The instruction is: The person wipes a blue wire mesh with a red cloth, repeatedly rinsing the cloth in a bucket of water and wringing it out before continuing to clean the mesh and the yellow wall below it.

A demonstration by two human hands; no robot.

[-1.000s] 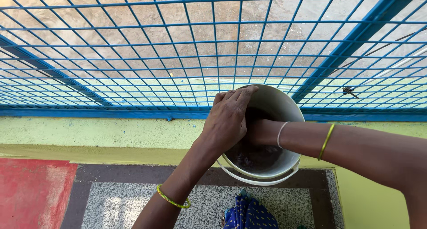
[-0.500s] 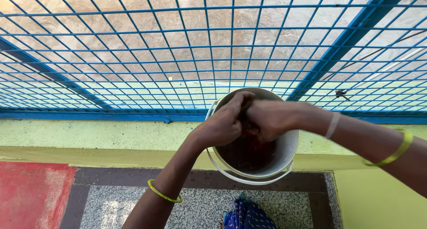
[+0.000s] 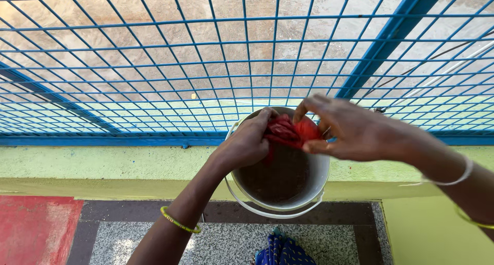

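Both of your hands grip a wet red cloth (image 3: 288,131) over the white bucket (image 3: 321,177). Your left hand (image 3: 246,144) and right hand (image 3: 350,128) clamp its opposite ends, beside the blue wire grille (image 3: 154,64).

A wet-looking red cloth (image 3: 288,131), crumpled and matt, sits bunched above a smooth white plastic bucket (image 3: 321,175) with a thin plastic handle. Behind it, blue-painted metal mesh (image 3: 154,64) shows a slight sheen. The ledge (image 3: 103,159) is rough plaster under chalky green paint. Below, the floor (image 3: 231,244) is speckled grey stone. Glossy yellow-green bangles (image 3: 177,223) and a patterned blue fabric (image 3: 285,249) complete the textures.
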